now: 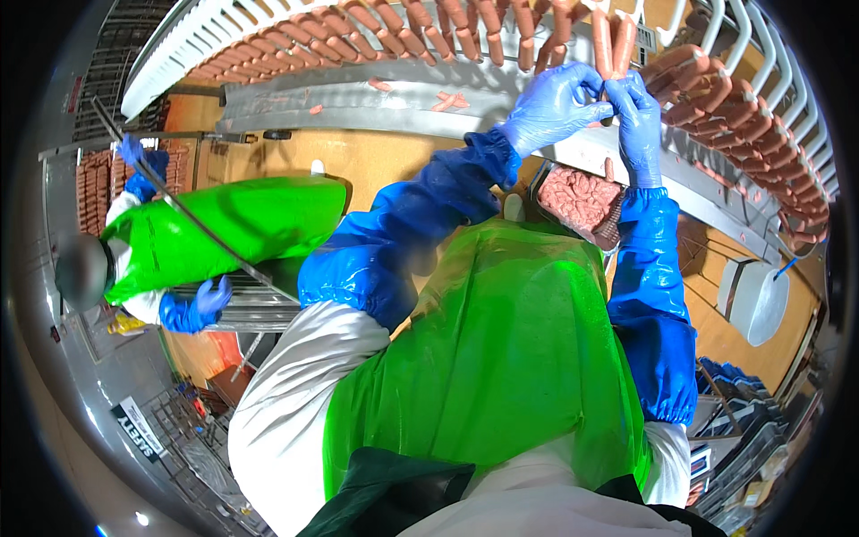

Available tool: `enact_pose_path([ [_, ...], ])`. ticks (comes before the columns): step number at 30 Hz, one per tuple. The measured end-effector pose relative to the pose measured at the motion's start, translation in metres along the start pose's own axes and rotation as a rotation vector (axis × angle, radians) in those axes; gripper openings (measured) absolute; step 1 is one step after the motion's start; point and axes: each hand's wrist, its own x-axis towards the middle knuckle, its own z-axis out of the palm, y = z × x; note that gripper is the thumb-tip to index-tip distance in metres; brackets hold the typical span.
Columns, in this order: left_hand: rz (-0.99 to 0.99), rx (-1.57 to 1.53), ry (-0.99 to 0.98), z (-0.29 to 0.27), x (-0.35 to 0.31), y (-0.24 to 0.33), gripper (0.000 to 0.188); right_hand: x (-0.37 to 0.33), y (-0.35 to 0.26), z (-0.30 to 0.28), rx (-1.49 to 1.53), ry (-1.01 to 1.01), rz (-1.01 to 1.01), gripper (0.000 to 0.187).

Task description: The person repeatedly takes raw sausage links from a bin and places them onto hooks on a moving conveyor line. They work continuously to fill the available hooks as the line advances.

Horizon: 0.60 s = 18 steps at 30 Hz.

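Ahead of me, a pair of pink sausages [612,45] hangs from a white hook. My left hand [557,106], in a blue glove, has its thumb and fingers pinched at the lower ends of that pair. Gloved in blue too, my right hand [637,121] closes on the same ends from the right, nearly touching the left. What lies between the fingertips is partly hidden; something small and dark shows there. Many more linked sausages [394,40] hang from white hooks to the left, and looped sausage links [716,98] hang on the right.
A metal ledge [358,109] with loose sausage pieces [450,101] runs below the hooks. Beneath my hands is a tub of pink meat [580,197]. A co-worker in a green apron [224,224] stands at left near a metal rack. A light-coloured container [753,302] is at right.
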Motion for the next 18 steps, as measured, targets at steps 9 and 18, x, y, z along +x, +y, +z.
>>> enact_pose_path([
  [9, -0.525, -0.244, 0.032, 0.005, -0.024, -0.099, 0.025, -0.012, 0.018, -0.013, 0.02, 0.222, 0.05, 0.018],
  [18, -0.09, -0.042, 0.021, 0.07, 0.11, -0.075, 0.049, -0.02, 0.032, -0.059, -0.09, 0.254, 0.133, 0.012],
])
